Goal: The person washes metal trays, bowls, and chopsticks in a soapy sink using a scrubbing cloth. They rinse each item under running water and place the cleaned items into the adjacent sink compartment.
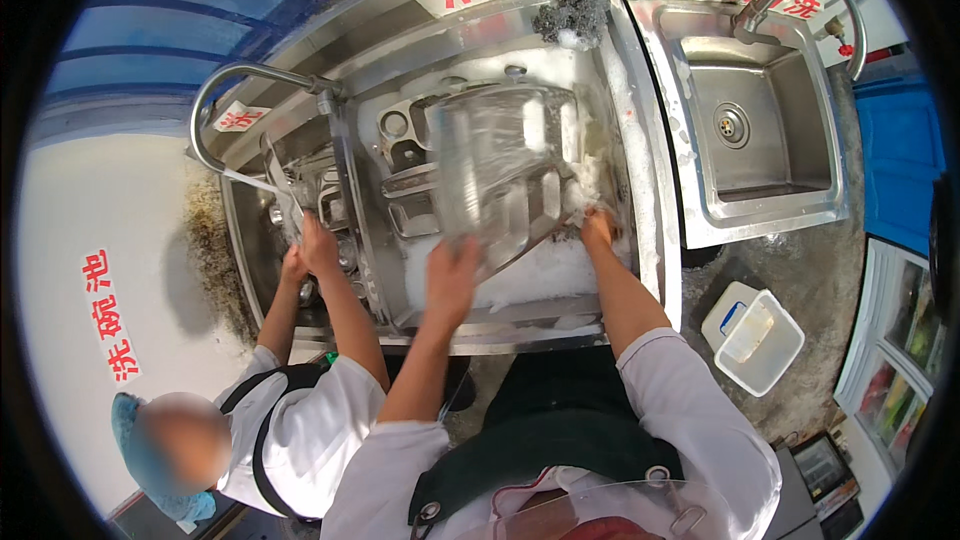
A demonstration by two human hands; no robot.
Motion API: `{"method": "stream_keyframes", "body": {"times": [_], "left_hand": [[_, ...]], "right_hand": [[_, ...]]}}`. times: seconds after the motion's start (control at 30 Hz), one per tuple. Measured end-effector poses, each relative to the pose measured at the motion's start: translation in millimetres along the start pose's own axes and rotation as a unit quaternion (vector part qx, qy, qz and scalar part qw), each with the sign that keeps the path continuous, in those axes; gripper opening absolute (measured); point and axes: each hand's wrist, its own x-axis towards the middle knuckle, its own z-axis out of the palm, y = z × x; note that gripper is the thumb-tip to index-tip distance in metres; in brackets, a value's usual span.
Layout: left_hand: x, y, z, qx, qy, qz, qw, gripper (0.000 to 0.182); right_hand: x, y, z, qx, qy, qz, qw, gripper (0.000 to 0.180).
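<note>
A shiny basin-like container (499, 157), blurred by motion, is tilted over the soapy wash sink (495, 311). My left hand (452, 281), also blurred, grips its near left rim. At the container's right side, my right hand (600, 229) is closed on what looks like a pale, suds-covered cloth (592, 184); foam partly hides it. Metal compartment trays (412, 214) lie in the suds to the left of the container. On the sink's far right corner sits a dark scouring-mesh bundle (574, 11).
At left, a co-worker's hands (315, 244) hold a metal piece by a curved faucet (225, 75) over a sink compartment with metalware. A separate sink (757, 127) with a faucet stands right. White plastic bins (761, 345) sit on the floor. Signs bear writing.
</note>
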Motion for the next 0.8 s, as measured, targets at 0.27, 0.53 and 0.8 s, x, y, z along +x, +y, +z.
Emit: {"method": "stream_keyframes", "body": {"times": [0.27,0.53,0.8], "left_hand": [[-26,43,-79,0.369,-0.115,0.358,0.85,0.041],[94,-22,-13,0.367,-0.033,0.506,0.78,0.051],[58,-41,71,-0.704,-0.351,-0.015,0.618,0.068]], "right_hand": [[-21,26,-17,0.214,0.035,0.103,0.971,0.032],[-213,-48,-120,0.284,0.076,-0.21,0.933,0.029],[-262,-121,-119,0.094,0.063,-0.591,0.798,0.044]]}}
